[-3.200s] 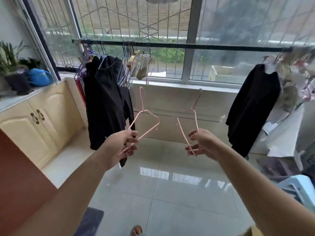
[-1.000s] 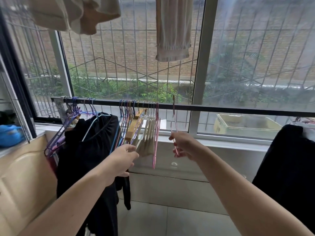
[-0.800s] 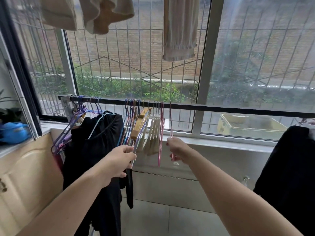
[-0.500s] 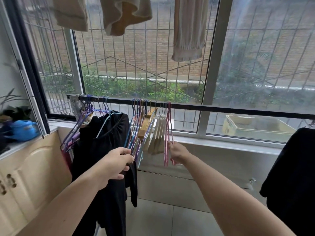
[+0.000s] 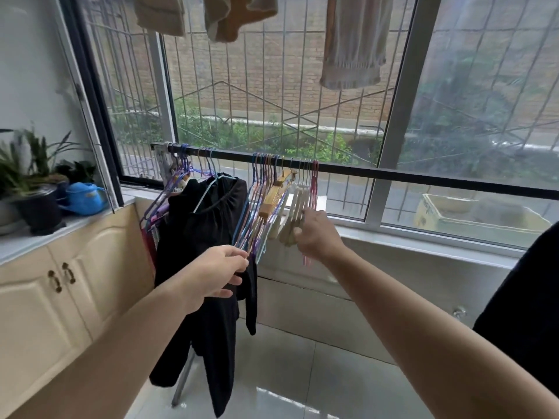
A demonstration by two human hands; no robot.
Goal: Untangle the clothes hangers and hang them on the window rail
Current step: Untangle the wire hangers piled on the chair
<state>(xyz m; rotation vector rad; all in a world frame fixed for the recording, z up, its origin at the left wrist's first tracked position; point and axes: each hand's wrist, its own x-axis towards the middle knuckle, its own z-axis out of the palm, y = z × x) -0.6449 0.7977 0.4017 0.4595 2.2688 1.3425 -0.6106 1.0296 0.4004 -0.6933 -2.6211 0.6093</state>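
Hangers [image 5: 313,189] hung on the rail [image 5: 423,178]; our right hand [image 5: 314,234] pinched one, left hand [image 5: 217,273] gripped another. We judged: release gently, hooks seated.

R hand [image 5: 314,234] hides its grip on pink hangers [image 5: 314,189]; fingers unseen.

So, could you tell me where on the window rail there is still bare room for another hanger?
The window rail is bare from the pink hangers by the right hand rightward to the frame's edge. Left of them it is crowded: bunched hangers, then the black garment, near the left hand.
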